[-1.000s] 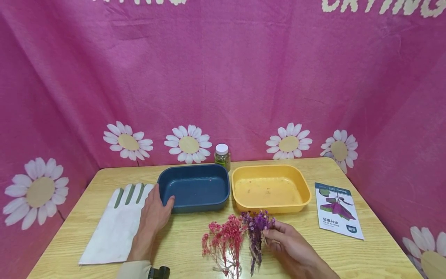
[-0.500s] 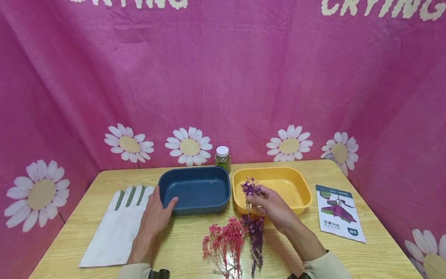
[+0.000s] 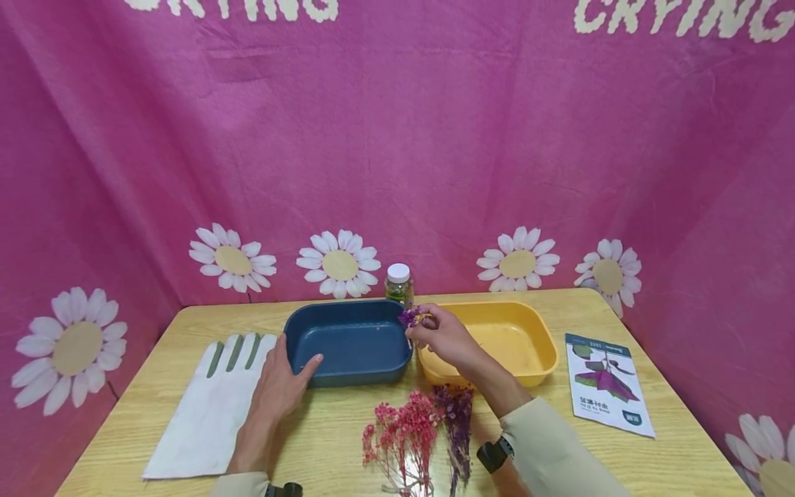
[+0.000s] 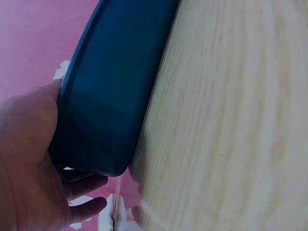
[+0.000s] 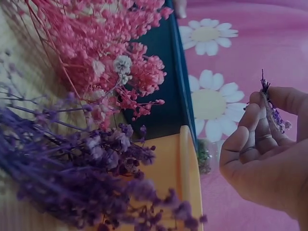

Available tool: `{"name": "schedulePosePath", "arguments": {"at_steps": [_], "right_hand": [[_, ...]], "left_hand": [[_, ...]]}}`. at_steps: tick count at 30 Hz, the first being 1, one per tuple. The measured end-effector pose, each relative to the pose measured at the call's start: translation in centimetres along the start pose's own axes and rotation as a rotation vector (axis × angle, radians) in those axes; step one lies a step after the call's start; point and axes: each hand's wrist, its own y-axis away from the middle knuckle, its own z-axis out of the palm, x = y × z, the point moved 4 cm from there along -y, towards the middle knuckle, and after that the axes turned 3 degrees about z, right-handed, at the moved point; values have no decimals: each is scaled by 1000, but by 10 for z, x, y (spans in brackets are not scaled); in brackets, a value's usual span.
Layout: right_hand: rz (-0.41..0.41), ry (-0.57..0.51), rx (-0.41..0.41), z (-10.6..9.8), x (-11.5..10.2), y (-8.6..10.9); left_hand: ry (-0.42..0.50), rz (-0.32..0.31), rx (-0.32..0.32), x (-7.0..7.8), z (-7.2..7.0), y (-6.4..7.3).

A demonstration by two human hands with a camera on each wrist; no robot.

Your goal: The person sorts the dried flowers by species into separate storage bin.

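Note:
My left hand (image 3: 279,386) rests against the left end of a dark blue tray (image 3: 350,377), its thumb over the front corner and its fingers along the outside. In the left wrist view those fingers (image 4: 86,186) stretch past the tray's end. My right hand (image 3: 446,338) pinches a small sprig of purple dried flowers (image 5: 276,117) between thumb and fingertips, above the right rim of the blue tray. A tiny pink speck lies in that tray. Bundles of pink dried flowers (image 3: 406,431) and purple dried flowers (image 3: 458,421) lie side by side in front.
A yellow tray (image 3: 509,345) stands right of the blue one, partly behind my right arm. Behind them is a white-lidded jar (image 3: 399,284). A white glove (image 3: 199,428) lies on the left, a seed packet (image 3: 609,386) on the right. A pink curtain hangs behind the table.
My right hand has lifted a purple sprig from the bundle and carried it forward and left, past the yellow tray, to the blue tray's edge. The left hand has stayed in place.

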Motion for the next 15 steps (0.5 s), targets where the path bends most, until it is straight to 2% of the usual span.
{"name": "schedulePosePath", "arguments": {"at_steps": [3, 7, 15], "right_hand": [[-8, 2, -7, 6, 0, -10], [-22, 59, -2, 16, 0, -24], [-22, 308, 40, 35, -2, -45]], "left_hand": [[-1, 1, 0, 1, 1, 0], [-4, -2, -2, 1, 1, 0], [-3, -12, 9, 0, 0, -2]]}}
